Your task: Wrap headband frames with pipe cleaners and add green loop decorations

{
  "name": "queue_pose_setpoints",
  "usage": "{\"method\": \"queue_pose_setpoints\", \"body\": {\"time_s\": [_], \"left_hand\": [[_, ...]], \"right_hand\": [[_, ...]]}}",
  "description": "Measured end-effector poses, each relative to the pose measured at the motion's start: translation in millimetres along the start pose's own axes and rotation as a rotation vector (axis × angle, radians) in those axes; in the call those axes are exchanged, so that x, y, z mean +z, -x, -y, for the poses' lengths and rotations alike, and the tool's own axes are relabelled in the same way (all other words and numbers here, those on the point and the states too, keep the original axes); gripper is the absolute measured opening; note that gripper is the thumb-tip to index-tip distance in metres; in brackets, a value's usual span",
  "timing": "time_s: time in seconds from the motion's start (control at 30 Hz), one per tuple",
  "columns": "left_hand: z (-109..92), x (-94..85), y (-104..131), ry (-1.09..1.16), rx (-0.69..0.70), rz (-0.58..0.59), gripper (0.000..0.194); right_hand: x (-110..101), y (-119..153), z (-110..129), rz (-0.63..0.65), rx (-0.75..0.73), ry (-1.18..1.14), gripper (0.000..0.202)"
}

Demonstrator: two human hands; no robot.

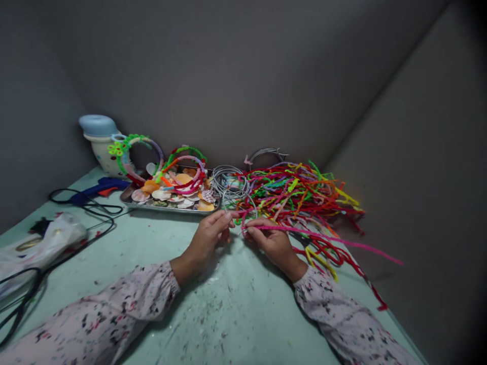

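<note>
A bright pink pipe cleaner (342, 241) is pinched between the thumb and fingers of my right hand (274, 246); its long free end reaches out to the right past the table edge. Across from it, my left hand (211, 230) is closed in a pinch at a thin grey wire loop (256, 204), which rises between the two hands. A short stretch of pink lies by the left fingertips, around the wire. The exact grip of the left fingers is partly hidden.
Behind my hands lie a coil of grey wire (224, 175) and a heap of coloured pipe cleaners (297, 190). A metal tray (171, 209) holds shells and wrapped hoops (146, 142). Leftward are a blue glue gun (95, 190), black cable (110, 219), plastic bag (57, 241) and lidded container (101, 144).
</note>
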State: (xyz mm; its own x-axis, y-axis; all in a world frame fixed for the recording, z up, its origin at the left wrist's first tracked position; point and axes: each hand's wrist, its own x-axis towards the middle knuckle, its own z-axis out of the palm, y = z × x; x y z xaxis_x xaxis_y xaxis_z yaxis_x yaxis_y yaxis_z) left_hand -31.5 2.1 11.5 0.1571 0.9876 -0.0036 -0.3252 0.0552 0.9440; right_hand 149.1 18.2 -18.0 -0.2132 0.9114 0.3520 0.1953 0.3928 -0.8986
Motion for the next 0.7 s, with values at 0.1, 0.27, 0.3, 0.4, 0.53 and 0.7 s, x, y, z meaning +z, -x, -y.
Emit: {"method": "queue_pose_setpoints", "body": {"time_s": [0.1,0.27,0.3,0.4,0.53,0.7], "left_hand": [[5.7,0.0,1.6,-0.107,0.013,0.054,0.032],[14.6,2.8,4.4,-0.279,0.063,0.096,0.026],[15.3,3.2,4.6,-0.296,0.065,0.083,0.025],[14.8,3.7,4.8,-0.321,0.084,0.023,0.024],[11.1,4.1,5.7,-0.333,0.115,-0.073,0.024],[8.1,2.4,4.1,-0.390,0.150,-0.117,0.022]], "right_hand": [[-1.9,-2.2,1.3,-0.083,-0.091,0.121,0.014],[-4.4,-3.3,4.8,-0.167,-0.184,0.248,0.012],[-4.4,-3.4,6.3,-0.172,-0.212,0.274,0.011],[-4.0,-3.6,11.5,-0.188,-0.290,0.346,0.010],[-3.6,-4.1,15.3,-0.187,-0.352,0.386,0.010],[-3.5,-2.9,14.2,-0.134,-0.381,0.376,0.014]]}}
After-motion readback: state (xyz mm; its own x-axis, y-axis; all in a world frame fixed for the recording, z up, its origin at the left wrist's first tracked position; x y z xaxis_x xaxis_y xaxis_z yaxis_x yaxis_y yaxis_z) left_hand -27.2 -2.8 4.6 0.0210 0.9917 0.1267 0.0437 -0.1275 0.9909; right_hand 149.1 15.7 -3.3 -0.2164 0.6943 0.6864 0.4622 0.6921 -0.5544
